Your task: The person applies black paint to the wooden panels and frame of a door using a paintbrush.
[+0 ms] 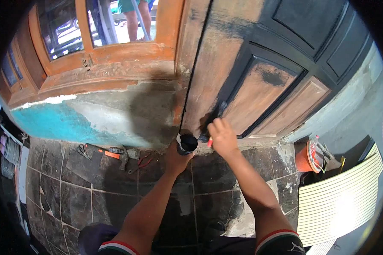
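My left hand (175, 158) is wrapped round a small cup of black paint (187, 143), held close to the foot of the wooden door (259, 100). In my right hand (223, 137) is a paintbrush (221, 109); its dark bristles are against the door's lower part, beside the raised panel frame, and a red handle end shows below the fingers. Black paint covers the door's upper right and the lower panel's edging. Bare brown wood shows on the left upright and inside the lower panel, which carries a dark smear.
A hammer (124, 158), red-handled pliers (141, 164) and scissors (83, 151) lie on the tiled floor (115, 204) at left. To the right stand an orange bucket (306, 158) with items inside and a striped panel (340, 195). Someone's legs (138, 23) show through the window.
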{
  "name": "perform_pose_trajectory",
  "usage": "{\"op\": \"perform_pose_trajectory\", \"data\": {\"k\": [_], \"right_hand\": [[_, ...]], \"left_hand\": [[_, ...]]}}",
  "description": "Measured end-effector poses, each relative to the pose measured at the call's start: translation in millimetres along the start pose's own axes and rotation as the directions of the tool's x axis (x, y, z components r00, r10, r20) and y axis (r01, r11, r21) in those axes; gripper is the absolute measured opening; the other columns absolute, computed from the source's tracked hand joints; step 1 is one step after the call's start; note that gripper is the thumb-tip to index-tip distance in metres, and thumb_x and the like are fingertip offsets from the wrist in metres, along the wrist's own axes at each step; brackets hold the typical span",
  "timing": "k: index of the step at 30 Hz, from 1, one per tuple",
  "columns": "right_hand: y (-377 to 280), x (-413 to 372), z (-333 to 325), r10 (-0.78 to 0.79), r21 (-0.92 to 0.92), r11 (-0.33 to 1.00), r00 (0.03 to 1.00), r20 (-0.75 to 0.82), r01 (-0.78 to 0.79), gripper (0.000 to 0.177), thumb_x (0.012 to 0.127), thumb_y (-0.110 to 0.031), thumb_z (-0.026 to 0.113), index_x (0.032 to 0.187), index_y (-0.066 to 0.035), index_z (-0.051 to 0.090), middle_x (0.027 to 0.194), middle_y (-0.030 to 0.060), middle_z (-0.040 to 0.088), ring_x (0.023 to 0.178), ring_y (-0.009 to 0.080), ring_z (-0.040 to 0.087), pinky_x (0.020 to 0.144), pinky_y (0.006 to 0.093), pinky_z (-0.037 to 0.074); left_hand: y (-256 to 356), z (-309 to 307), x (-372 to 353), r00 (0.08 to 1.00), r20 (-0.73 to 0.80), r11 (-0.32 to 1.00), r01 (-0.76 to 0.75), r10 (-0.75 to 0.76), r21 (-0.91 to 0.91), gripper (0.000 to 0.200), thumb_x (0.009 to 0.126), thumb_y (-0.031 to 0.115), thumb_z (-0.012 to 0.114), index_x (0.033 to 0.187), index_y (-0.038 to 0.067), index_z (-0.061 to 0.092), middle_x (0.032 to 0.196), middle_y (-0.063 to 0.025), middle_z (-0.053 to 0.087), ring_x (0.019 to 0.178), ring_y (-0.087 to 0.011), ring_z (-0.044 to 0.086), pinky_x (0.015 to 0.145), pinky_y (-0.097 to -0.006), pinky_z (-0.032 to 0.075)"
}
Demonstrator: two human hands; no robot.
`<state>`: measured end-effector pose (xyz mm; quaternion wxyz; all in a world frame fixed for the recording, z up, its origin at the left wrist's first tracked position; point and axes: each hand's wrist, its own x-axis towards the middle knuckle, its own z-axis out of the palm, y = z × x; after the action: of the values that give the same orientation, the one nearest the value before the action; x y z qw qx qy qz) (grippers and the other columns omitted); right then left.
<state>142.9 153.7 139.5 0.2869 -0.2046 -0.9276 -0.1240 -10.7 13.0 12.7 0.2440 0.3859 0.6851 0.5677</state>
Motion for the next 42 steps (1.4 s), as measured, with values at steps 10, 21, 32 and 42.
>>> {"op": "perform_pose_trajectory", "data": {"k": [10,21,32,42], "right_hand": [[-10,-6,-7,0.034,0.056,0.998,0.996,0.077,-0.038,0.020,0.084,-0.014,0.068,0.097,-0.006,0.079,0.103,0.0087,0.057,0.100,0.0324,0.061,0.082,0.0434,0.059],[-10,-12,6,-0.007,0.101,0.995,1.000,-0.011,0.008,0.018,0.083,-0.017,0.071,0.092,-0.005,0.079,0.103,0.0081,0.057,0.101,0.0299,0.059,0.081,0.0415,0.058],[-5,-46,46,0.042,0.117,0.991,0.987,0.153,-0.060,0.015,0.083,-0.015,0.072,0.092,-0.005,0.079,0.109,0.0085,0.057,0.107,0.0321,0.060,0.088,0.0418,0.058],[-1,-86,83,0.070,0.169,0.981,0.986,0.154,-0.097,0.013,0.083,-0.015,0.069,0.088,-0.007,0.078,0.104,0.0091,0.055,0.107,0.0309,0.058,0.088,0.0443,0.056]], "left_hand": [[-10,-1,4,1.000,0.021,0.999,0.017,-0.016,-0.029,0.074,0.081,0.020,0.097,0.143,0.005,0.059,0.134,-0.0168,0.070,0.128,-0.0365,0.067,0.107,-0.0491,0.053],[-13,3,6,1.000,0.002,0.999,0.002,-0.003,0.035,0.071,0.079,0.018,0.097,0.138,0.003,0.060,0.130,-0.0162,0.073,0.124,-0.0350,0.070,0.105,-0.0476,0.054],[4,-7,6,1.000,0.028,1.000,0.010,-0.009,-0.015,0.077,0.083,0.020,0.094,0.148,0.006,0.055,0.137,-0.0145,0.068,0.125,-0.0310,0.067,0.108,-0.0440,0.051],[16,-9,4,0.999,0.001,0.996,0.046,-0.046,0.076,0.073,0.084,0.016,0.093,0.146,0.005,0.056,0.135,-0.0132,0.068,0.126,-0.0296,0.066,0.108,-0.0442,0.051]]}}
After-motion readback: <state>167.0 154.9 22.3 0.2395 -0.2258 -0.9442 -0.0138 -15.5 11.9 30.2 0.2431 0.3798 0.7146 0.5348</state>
